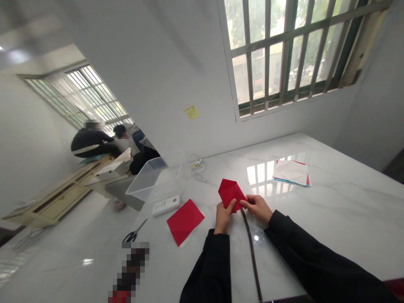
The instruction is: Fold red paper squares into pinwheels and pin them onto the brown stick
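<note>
A folded sheet of red paper (231, 192) is held up over the white marbled table (341, 235). My left hand (224, 214) grips its lower left edge, thumb on top. My right hand (257, 207) pinches its lower right corner between thumb and fingers. The fingers behind the paper are hidden. A dark narrow strip (251, 248) runs from below the paper to the table's front edge. Left of my left hand, a flat stack of red paper (185, 221) lies with a pale sheet under it.
A clear plastic bin (151, 179), a white device (166, 205) and scissors (135, 232) are on the left. White, red and blue sheets (291, 172) lie at the back right. A yellow note (192, 112) sticks to the wall. Two people (91, 139) sit far left.
</note>
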`<state>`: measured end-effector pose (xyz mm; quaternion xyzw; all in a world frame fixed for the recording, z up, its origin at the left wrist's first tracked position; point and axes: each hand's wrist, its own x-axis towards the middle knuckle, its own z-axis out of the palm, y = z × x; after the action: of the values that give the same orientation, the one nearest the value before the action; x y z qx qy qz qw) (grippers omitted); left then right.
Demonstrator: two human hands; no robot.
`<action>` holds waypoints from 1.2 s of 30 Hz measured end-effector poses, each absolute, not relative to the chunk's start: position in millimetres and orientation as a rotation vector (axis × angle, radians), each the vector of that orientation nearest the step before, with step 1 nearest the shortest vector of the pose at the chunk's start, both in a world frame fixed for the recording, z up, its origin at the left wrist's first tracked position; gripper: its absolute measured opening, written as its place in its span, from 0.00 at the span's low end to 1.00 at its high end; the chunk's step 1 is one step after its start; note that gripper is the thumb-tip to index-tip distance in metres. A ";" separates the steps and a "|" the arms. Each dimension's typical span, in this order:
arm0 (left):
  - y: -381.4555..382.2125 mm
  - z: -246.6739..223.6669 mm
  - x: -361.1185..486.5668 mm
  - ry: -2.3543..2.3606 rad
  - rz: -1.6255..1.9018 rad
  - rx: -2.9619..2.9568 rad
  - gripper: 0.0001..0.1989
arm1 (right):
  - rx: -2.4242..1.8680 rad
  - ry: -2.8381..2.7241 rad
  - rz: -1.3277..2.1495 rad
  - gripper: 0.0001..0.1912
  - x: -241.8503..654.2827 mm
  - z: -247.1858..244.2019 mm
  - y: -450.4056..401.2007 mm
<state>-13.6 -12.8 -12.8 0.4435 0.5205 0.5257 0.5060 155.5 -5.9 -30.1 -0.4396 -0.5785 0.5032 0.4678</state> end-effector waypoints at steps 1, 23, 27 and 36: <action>-12.6 -12.4 -13.5 1.263 1.272 1.067 0.24 | -1.082 -1.418 1.236 0.26 155.7 -30.5 -5.8; -13.5 -9.8 -17.4 1.123 1.294 1.041 0.26 | -0.935 -0.898 1.399 0.26 156.0 -42.1 6.4; -12.9 -14.2 -17.3 1.147 1.280 1.110 0.21 | -0.931 -0.926 1.407 0.26 156.5 -40.4 5.5; -11.6 -14.1 -17.6 1.193 1.277 1.070 0.19 | -0.942 -0.953 1.417 0.26 156.6 -32.5 2.6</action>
<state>-17.6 -11.6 -14.1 0.4461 0.4974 0.5325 0.5196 156.6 2.6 -32.5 -0.4000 -0.4046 0.6012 0.5611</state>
